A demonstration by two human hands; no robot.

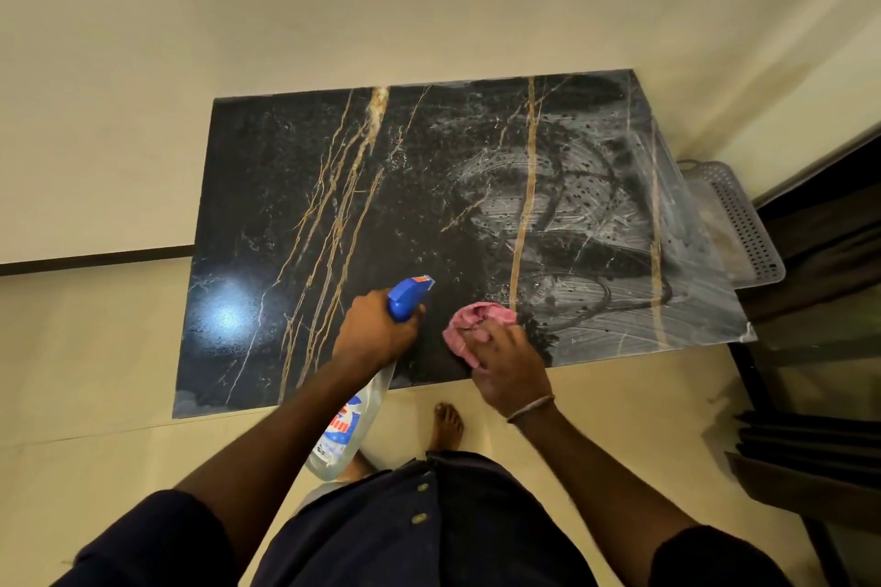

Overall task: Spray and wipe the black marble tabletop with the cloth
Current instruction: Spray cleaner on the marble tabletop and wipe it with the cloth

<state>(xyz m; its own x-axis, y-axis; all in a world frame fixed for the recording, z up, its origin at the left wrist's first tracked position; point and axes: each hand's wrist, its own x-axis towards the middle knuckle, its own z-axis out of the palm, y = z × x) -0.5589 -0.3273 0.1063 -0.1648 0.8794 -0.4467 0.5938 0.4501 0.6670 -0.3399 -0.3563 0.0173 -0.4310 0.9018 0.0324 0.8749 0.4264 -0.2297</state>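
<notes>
Tabletop [381, 205]: spray bottle [353, 415] nozzle points away.

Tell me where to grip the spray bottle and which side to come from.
Grip the narrow neck just under the blue trigger head, where the left hand now wraps the spray bottle. Come from the near table edge: its nozzle points away, its clear body hanging towards the person.

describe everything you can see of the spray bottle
The clear plastic spray bottle with a blue trigger head is gripped at its neck by the left hand. It is tilted, with the orange-tipped nozzle aimed forward over the black marble tabletop and the body hanging back past the near edge. A red and blue label shows, and the bottle looks mostly see-through.
</notes>
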